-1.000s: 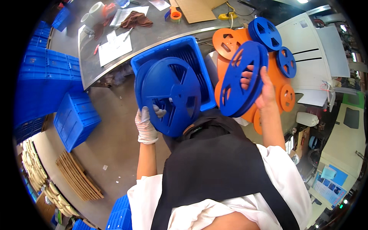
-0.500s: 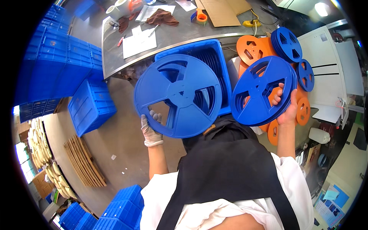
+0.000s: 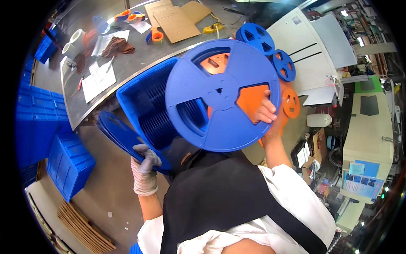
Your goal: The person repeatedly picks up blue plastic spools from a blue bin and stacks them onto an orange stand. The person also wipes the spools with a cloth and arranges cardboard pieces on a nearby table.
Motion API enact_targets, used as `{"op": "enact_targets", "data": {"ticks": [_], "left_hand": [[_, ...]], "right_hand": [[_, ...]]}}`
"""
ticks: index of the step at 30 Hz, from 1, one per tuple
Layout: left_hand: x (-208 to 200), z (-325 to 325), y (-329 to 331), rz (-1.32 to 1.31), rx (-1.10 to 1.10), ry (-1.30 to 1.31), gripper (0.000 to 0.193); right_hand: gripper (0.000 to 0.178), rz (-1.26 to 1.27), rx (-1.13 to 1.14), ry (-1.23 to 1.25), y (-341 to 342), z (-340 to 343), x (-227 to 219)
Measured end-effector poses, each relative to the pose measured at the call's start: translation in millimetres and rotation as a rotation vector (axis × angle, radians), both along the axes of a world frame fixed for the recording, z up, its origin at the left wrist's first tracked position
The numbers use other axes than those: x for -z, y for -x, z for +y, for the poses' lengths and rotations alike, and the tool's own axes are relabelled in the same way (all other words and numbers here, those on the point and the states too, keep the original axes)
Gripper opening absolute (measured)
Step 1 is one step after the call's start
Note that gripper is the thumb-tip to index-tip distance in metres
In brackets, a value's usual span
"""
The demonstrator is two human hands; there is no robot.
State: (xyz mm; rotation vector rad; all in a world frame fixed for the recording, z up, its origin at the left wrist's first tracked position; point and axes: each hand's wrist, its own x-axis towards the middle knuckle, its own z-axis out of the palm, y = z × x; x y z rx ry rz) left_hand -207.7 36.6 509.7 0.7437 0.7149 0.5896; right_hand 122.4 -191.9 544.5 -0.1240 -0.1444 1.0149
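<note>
My gloved left hand (image 3: 146, 167) grips the edge of a thin dark-blue reel (image 3: 120, 137), seen nearly edge-on at the left of an open blue crate. Another blue reel (image 3: 205, 122), large and with wide cut-outs, faces me in front of my chest. My bare right hand (image 3: 268, 114) holds it by the right rim, the fingers reaching through a cut-out. Whether further reels lie behind that one is hidden. Inside the blue crate (image 3: 127, 99) many dark-blue reels (image 3: 158, 125) stand on edge in rows, partly covered by the reel in my right hand.
A metal table (image 3: 72, 110) with paper, a brown cloth (image 3: 118, 46), tape dispensers and cardboard (image 3: 175, 23) stands beyond the crate. Smaller blue reels (image 3: 256, 38) and orange reels (image 3: 291, 103) are stacked at the right. A closed blue bin (image 3: 69, 165) stands on the floor at left.
My view has turned right. The left hand's reel has swung from facing me to edge-on, lower left of the crate. My right hand has brought its reel in front of me, over the crate's right side.
</note>
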Motion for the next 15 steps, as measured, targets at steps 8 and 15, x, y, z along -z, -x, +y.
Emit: {"op": "enact_targets", "data": {"ticks": [8, 15], "left_hand": [[5, -12, -31, 0.152, 0.048, -1.175, 0.046], [24, -21, -42, 0.264, 0.411, -1.592, 0.053]], "right_hand": [[0.058, 0.13, -0.064, -0.002, 10, 19, -3], [0.067, 0.139, -0.102, 0.165, 18, 62, -18]]}}
